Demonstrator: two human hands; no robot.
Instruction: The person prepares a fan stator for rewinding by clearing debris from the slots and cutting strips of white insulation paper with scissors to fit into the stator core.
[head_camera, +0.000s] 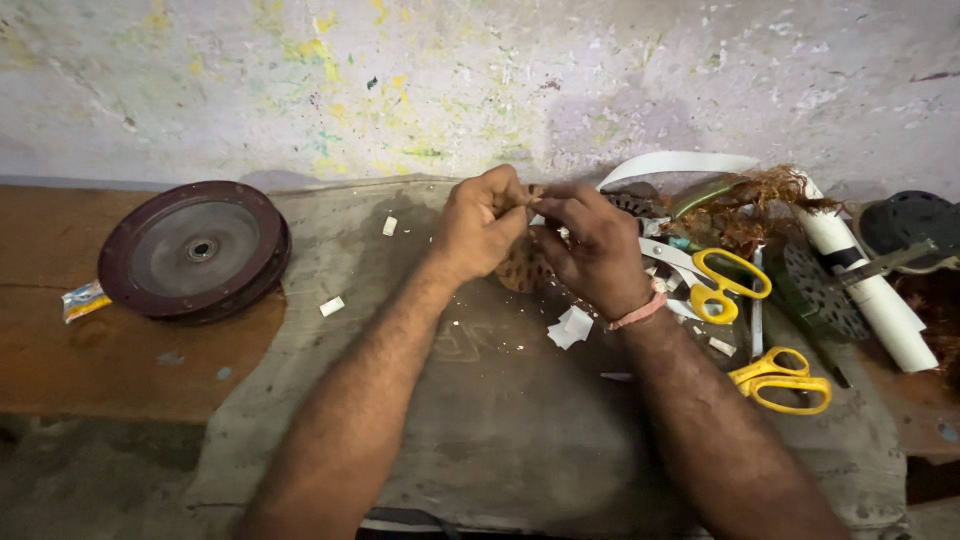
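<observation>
- The left hand (478, 228) and right hand (598, 250) meet fingertip to fingertip, both pinching a small brownish piece (534, 192) between them; what it is cannot be told.
- Just below and between the two hands, partly hidden by them, sits a round brown perforated part (522, 270) on the grey cloth-covered surface (500, 420).
- Near the right wrist lies a white paper scrap (571, 327).
- Right of the right hand lie two yellow-handled scissors (725, 283), (782, 380), and a white roll (868, 290).
- Well left of the left hand rests a dark round wheel (195, 250).
</observation>
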